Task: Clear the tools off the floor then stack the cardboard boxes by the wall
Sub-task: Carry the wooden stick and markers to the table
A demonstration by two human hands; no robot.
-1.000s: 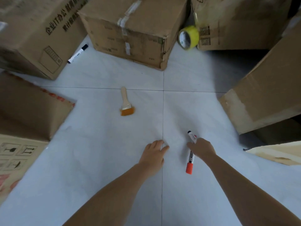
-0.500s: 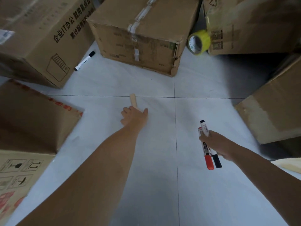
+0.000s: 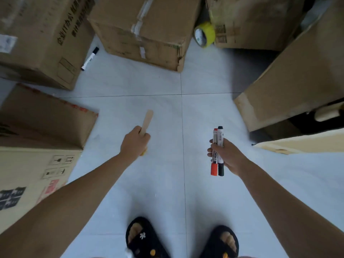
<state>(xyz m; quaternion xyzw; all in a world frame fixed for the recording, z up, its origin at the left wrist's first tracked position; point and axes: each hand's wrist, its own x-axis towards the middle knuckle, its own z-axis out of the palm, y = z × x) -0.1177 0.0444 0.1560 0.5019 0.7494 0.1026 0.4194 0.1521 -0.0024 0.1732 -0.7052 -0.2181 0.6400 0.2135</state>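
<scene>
Head view: my left hand (image 3: 135, 141) is curled tight round a brush (image 3: 147, 121). Its pale wooden handle sticks up and away from the fist, and a sliver of yellow-orange bristle shows under the palm. The brush is clear of the floor (image 3: 160, 86).

My right hand (image 3: 226, 155) grips two markers side by side, fingers wrapped across their middles. The red marker (image 3: 214, 165) sits to the left and the black marker (image 3: 221, 168) to the right, both caps pointing toward me, both lifted off the tiles.

A third marker (image 3: 90, 58) lies on the floor at upper left, white barrel with black ends, in the gap between the left box (image 3: 37, 40) and the centre box (image 3: 145, 28). It lies just beside the left box; I cannot tell if it touches.

A yellow tape roll (image 3: 204, 34) stands on edge at the top, between the centre box and the far-right box (image 3: 251, 21), leaning on the latter.

Another box (image 3: 290, 79) tilts in from the right, and a box (image 3: 37, 138) with handling symbols sits at my left.

My feet in black sandals (image 3: 141, 239) stand at the bottom edge.
</scene>
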